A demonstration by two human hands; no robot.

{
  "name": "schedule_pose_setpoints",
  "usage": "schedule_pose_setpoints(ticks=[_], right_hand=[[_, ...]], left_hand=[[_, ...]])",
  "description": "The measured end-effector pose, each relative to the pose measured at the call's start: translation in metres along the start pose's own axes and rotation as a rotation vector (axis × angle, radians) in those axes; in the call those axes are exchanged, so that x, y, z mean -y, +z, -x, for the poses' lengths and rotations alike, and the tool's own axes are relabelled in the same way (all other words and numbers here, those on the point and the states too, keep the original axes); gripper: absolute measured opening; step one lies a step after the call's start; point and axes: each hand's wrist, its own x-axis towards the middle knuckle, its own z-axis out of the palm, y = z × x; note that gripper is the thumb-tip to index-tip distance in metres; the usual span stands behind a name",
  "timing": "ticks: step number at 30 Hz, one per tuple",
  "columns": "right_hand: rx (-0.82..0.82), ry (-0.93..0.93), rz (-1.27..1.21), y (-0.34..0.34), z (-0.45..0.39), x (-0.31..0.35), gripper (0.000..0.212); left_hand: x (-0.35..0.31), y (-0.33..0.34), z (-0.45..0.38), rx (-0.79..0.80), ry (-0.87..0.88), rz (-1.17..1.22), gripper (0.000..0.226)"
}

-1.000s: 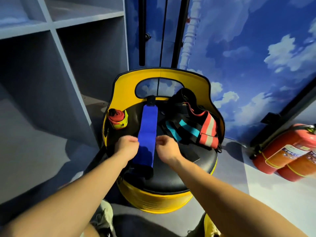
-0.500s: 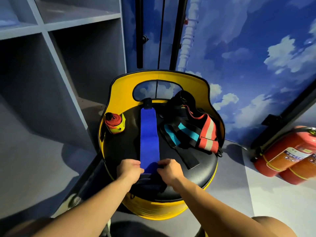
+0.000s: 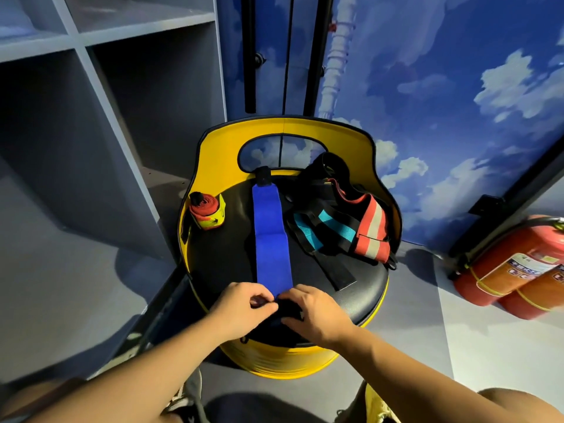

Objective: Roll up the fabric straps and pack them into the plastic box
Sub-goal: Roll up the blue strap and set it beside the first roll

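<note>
- Blue strap lies flat and lengthwise down the black seat of the yellow stool, its near end under both hands.
- Left hand and right hand meet at that near end, fingers curled, pinching the dark end of the strap between them.
- Rolled red-and-yellow strap stands at the seat's left edge; loose tangled straps lie right of the blue one.
</note>
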Motion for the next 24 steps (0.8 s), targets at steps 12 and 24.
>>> schedule_pose_setpoints(ticks=[12,24], right_hand=[[-0.035,-0.057,0.048,0.017,0.011,-0.016,0.034],[-0.137,0.033,0.076,0.028,-0.007,-0.02,0.021]], left_hand=[[0.013,0.011,0.005,0.019,0.14,-0.202,0.025],[0.015,0.023,-0.013,-0.088,0.018,-0.148,0.009]])
